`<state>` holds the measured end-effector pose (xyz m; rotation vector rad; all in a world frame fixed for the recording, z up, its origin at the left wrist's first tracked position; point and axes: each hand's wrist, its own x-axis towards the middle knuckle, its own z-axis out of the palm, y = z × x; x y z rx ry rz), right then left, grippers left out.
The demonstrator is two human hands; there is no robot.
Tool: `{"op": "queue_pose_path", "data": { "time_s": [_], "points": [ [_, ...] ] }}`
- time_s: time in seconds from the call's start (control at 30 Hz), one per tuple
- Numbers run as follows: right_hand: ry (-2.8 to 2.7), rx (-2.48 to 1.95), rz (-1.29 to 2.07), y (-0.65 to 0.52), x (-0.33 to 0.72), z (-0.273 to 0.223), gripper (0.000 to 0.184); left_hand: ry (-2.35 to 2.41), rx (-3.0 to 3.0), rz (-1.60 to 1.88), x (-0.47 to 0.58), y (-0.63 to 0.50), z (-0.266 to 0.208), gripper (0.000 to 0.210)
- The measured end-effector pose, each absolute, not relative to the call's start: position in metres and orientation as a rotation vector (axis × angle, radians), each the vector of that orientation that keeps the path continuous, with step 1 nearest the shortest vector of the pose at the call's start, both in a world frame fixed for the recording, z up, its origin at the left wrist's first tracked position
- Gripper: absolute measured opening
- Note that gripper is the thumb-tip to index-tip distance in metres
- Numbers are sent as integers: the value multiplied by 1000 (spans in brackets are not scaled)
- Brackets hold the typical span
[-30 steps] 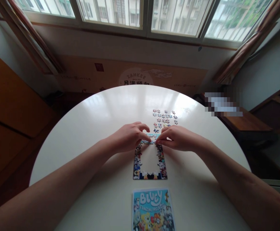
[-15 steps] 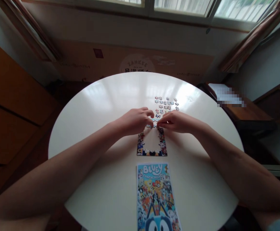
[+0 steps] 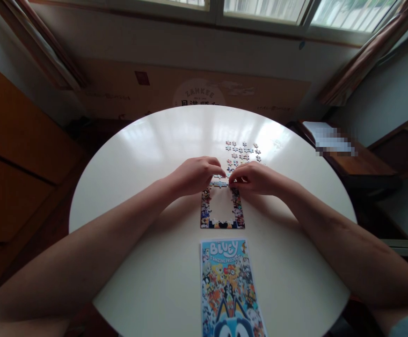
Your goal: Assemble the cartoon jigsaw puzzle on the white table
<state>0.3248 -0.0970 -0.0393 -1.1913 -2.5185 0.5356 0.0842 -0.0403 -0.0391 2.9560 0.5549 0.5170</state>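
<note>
A partly assembled jigsaw puzzle point(image 3: 238, 211) lies on the white table, its joined border pieces around a bare middle. My left hand point(image 3: 197, 175) rests at its upper left, the index finger reaching over the top row and apart from the curled fingers below. At the upper right edge, my right hand point(image 3: 251, 177) has thumb and fingers drawn together in a pinch; whatever is between the tips is hidden. Part of the top row with small lettering shows between the hands. Several loose puzzle pieces point(image 3: 240, 150) lie beyond my right hand.
A printed picture sheet point(image 3: 228, 281) reading "Bluey Fanzine Project" lies nearer to me on the round white table point(image 3: 137, 154). A wooden side table point(image 3: 360, 164) with papers stands at the right. Windows and a wall are behind.
My left index finger has stretched further right over the top row. The lettered row below the fingers shows more clearly now. My right hand has barely shifted.
</note>
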Motion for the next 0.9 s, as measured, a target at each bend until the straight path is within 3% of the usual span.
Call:
{"op": "queue_pose_path", "data": {
  "time_s": [0.23,0.57,0.9],
  "points": [
    [-2452,-1225,516,-98,326,-37,18,932,2840,421,55,-15,-30,33],
    [-2336,-1514,381,-94,334,-39,32,765,2720,258,40,-6,-26,19],
    [-2391,-1575,430,-98,334,-31,21,795,2647,182,45,-13,-18,18]
  ]
}}
